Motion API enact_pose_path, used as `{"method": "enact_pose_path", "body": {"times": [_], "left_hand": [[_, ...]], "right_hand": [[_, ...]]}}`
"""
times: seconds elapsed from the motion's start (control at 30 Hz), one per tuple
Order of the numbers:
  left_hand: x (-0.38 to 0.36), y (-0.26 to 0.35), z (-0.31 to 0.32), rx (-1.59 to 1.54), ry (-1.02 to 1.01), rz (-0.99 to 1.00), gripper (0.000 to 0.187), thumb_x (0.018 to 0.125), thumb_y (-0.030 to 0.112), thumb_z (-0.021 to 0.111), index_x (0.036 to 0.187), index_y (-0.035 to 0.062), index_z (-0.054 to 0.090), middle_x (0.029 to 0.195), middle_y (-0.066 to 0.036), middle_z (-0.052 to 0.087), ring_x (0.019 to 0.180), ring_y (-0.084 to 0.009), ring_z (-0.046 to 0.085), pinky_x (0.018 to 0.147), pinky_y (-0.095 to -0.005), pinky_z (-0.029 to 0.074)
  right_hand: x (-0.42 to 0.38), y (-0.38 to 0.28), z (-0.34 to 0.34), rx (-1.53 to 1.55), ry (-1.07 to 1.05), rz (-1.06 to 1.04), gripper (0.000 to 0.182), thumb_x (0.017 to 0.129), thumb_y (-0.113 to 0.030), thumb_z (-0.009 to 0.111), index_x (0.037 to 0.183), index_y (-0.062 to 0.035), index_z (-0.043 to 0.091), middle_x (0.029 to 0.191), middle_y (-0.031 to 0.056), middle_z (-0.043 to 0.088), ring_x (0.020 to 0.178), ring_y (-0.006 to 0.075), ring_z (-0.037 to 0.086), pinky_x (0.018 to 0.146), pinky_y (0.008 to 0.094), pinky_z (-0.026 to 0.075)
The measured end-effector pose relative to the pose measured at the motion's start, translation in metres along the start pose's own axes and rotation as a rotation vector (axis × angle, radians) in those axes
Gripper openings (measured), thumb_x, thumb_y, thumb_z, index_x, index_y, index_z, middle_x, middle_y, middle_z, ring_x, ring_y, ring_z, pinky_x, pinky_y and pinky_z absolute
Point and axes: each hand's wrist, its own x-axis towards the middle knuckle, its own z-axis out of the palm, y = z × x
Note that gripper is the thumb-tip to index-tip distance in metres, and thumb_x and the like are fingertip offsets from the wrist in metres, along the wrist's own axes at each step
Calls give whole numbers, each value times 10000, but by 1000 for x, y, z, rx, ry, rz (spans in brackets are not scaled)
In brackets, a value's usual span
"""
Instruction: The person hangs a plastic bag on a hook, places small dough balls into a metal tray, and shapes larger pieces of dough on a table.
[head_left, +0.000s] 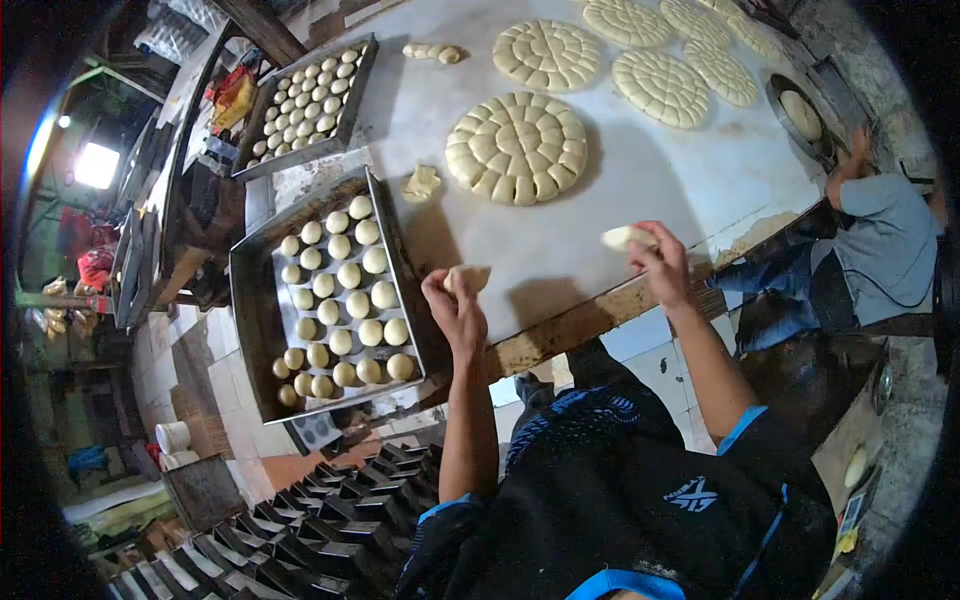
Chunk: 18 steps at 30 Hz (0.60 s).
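My left hand is closed round a small tan piece that looks like dough, just above the table's front edge beside the deep tray. My right hand pinches a pale, oblong dough piece over the table. Beyond my hands lies a large round of dough, cut into many wedges and blocks. A flattened scrap of dough rests between it and the tray. Smooth dough balls sit in loose rows inside the deep metal tray at my left.
Another tray of dough balls stands farther back. A dough roll and several cut rounds lie on the pale tabletop. A co-worker sits at the right near a pan with dough. Dark metal tins are stacked below left.
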Motion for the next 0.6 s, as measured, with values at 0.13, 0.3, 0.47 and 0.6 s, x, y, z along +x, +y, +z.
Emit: {"method": "enact_pose_path", "body": {"times": [0.13, 0.3, 0.47, 0.6], "left_hand": [[-35, -46, 3, 569, -533, 212, 260, 897, 185, 646, 1009, 13, 486, 933, -151, 522, 879, -287, 506, 817, -380, 434], [40, -69, 21, 1092, -507, 516, 439, 687, 404, 762, 1003, 130, 628, 1110, -170, 484, 1010, -373, 439, 853, -516, 374], [31, -37, 142, 746, -526, 189, 345, 777, 324, 743, 915, 41, 602, 1000, -178, 570, 953, -364, 508, 841, -452, 412], [-45, -67, 97, 883, -719, 611, 185, 824, 209, 670, 903, 54, 609, 1019, -165, 612, 988, -356, 550, 887, -459, 422]], "right_hand": [[49, 58, -81, -375, 266, -268, 287, 810, -207, 718, 951, -27, 545, 865, 78, 581, 801, 196, 563, 713, 355, 468], [128, 57, -124, -1075, -105, -677, 220, 798, -194, 634, 798, -36, 481, 937, 167, 472, 937, 351, 458, 831, 476, 377], [171, 79, -56, -828, -92, -662, 185, 776, -178, 596, 787, -27, 490, 869, 185, 485, 883, 386, 472, 789, 496, 384], [127, 90, -81, -875, -324, -831, 151, 756, -124, 592, 805, -10, 505, 877, 197, 499, 886, 402, 490, 806, 521, 403]]}}
